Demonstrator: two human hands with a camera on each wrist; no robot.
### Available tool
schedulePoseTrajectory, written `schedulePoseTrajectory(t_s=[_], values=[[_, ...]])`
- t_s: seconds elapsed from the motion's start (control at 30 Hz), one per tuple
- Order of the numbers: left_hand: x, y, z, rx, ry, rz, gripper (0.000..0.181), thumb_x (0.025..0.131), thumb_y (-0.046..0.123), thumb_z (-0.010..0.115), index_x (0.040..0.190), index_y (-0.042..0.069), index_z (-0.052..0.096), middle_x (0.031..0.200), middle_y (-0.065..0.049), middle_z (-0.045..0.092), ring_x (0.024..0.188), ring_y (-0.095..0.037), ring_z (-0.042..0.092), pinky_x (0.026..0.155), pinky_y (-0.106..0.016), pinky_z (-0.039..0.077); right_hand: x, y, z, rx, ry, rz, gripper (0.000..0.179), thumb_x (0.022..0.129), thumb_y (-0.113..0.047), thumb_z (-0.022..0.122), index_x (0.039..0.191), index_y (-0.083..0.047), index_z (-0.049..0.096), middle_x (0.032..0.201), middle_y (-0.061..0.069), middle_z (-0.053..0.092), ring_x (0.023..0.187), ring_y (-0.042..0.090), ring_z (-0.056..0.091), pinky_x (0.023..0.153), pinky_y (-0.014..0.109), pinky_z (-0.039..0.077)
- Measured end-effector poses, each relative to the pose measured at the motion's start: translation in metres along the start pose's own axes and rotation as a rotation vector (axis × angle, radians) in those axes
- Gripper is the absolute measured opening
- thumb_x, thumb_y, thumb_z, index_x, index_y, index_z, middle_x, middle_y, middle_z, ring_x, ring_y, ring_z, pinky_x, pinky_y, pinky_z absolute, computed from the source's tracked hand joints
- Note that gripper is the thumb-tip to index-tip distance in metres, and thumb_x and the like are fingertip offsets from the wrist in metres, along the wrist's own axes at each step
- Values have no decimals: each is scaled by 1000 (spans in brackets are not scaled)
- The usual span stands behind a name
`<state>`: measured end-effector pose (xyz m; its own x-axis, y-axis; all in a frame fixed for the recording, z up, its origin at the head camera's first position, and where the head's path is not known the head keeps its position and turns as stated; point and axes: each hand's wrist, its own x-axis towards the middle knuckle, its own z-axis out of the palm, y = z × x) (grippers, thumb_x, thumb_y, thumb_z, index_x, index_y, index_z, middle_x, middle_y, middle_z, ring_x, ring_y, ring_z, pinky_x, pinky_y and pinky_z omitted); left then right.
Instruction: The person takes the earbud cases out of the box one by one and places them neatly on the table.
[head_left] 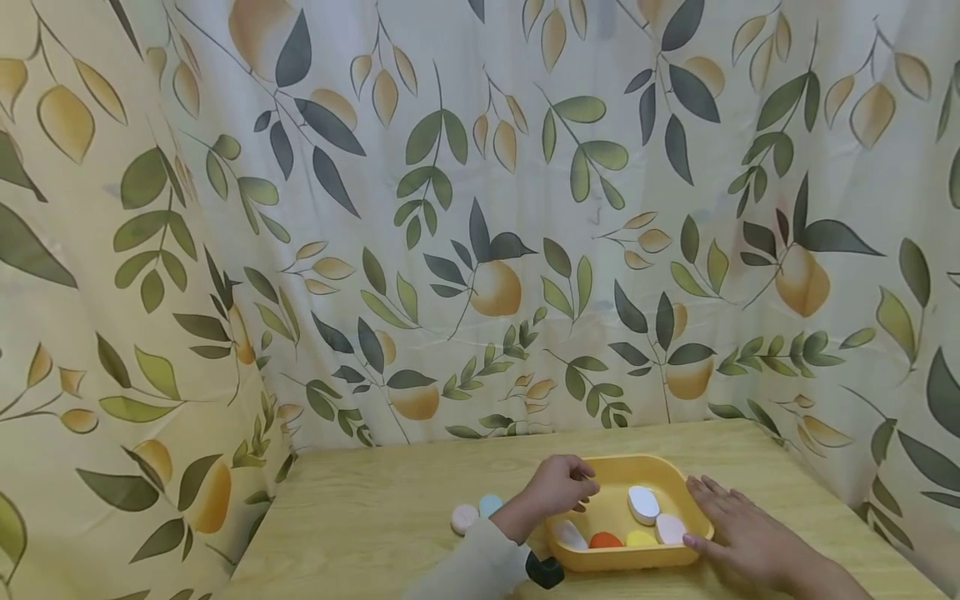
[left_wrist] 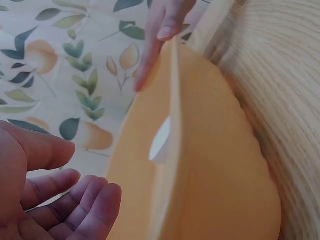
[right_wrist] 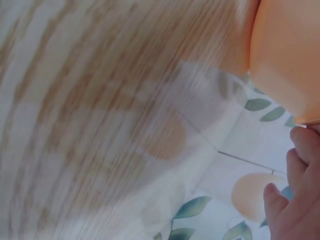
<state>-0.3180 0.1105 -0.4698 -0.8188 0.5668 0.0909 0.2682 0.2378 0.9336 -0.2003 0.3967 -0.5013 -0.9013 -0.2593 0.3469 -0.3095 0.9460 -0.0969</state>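
A yellow rectangular tray with rounded corners sits on the table. Inside it lie a white oval piece, a pale pink one, a yellow one, an orange-red one and a whitish one. My left hand hovers at the tray's left rim, its fingers loosely bent with nothing between them in the left wrist view. At the right end, my right hand rests against the tray with extended fingers along its outside and the thumb at the near corner.
Left of the tray, a pale pink round piece and a light blue one lie on the wooden table, partly behind the left forearm. A black object shows at the left wrist. Patterned curtain surrounds the table's back and sides.
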Motion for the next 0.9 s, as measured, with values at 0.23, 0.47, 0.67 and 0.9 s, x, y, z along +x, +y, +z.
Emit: schedulePoseTrajectory(t_s=[0.23,0.47,0.67,0.9], values=[[6,0,16,-162,3,-92,11,91,7,68,99,1,65,84,-4,61,75,-27,66,63,-38,58,-1,-1,1,5,-9,9,76,93,-53,58,143,3,43,148,17,41,143,14,10,101,8,-15],[14,-2,29,-201,44,-154,7,89,4,70,94,2,66,83,-5,63,75,-26,66,64,-39,59,-1,1,0,13,-21,9,77,94,-53,57,144,3,41,149,17,39,137,-1,-6,102,8,-15],[20,1,39,-172,57,-200,6,88,5,71,91,5,65,84,-3,61,75,-25,66,66,-40,59,2,3,-3,42,-33,26,78,94,-52,58,145,4,39,149,19,39,144,25,17,101,9,-16],[21,2,44,-110,69,-237,8,86,4,73,90,4,66,83,-3,61,73,-24,65,65,-41,59,2,3,0,46,-27,-6,78,94,-49,59,145,5,38,147,22,40,131,-12,-12,101,10,-16]])
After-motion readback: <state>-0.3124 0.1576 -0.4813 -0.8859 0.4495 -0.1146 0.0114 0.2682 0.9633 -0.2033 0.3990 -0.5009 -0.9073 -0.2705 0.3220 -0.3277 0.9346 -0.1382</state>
